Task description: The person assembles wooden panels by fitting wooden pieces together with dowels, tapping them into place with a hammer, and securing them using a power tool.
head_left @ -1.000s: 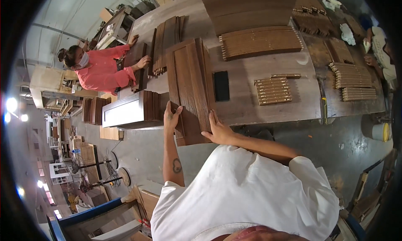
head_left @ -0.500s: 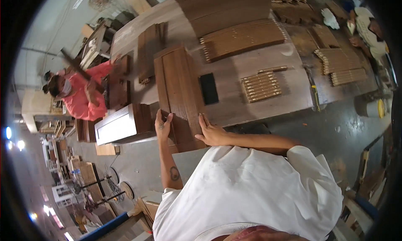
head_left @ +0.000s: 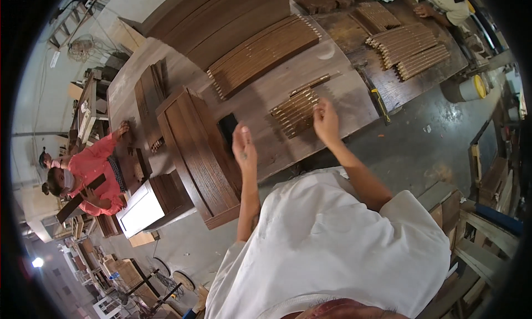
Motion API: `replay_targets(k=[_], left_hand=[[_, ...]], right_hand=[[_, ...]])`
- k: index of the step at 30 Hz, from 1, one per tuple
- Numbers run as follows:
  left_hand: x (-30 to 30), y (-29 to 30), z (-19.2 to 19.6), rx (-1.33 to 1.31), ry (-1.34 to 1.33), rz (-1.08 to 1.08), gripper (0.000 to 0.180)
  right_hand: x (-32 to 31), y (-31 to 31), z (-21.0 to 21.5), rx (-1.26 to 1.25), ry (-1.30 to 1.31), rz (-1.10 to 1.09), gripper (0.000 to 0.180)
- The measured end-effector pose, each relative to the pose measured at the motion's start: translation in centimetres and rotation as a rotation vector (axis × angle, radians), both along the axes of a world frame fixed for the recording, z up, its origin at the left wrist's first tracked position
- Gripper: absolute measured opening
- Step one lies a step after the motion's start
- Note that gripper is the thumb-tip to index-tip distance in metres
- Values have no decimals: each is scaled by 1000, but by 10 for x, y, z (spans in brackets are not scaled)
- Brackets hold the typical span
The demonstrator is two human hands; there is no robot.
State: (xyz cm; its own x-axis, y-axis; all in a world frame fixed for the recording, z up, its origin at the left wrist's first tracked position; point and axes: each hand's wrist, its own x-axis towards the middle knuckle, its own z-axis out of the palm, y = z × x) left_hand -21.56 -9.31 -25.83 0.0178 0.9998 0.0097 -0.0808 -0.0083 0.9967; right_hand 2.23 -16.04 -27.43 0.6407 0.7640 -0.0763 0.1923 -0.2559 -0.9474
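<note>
A person in a white shirt stands at a long brown workbench [head_left: 260, 106], seen from above. Their left hand [head_left: 243, 147] hovers open, fingers stretched and holding nothing, just beside a small black block [head_left: 228, 127] that lies on the bench. To the left of that hand lies a dark wooden cabinet door [head_left: 197, 153], overhanging the bench's near edge.

Their right hand [head_left: 326, 119] hangs loosely open above the bench, its fingers [head_left: 318, 104] at the right end of a small stack of thin wooden slats [head_left: 293, 112] with pale tips; whether they touch the slats cannot be told. Larger bundles of slats [head_left: 263, 56] lie farther back. A co-worker in a red top [head_left: 97, 172] works at the left.
</note>
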Motion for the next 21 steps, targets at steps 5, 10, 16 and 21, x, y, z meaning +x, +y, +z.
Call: replay_targets(k=[5,10,16,21], left_hand=[[65,15,-80,-144,66,8,64],[118,27,-74,-159,40,63,70],[126,37,-54,-214,74,34,72],[109,42,-78,-237,108,-27,73]], right_hand=[[90,34,-38,30,-274,-79,54],[125,69,-65,-93,-132,230,58],[129,82,-66,-18,-106,483,55],[111,77,-52,-173,-199,624,56]])
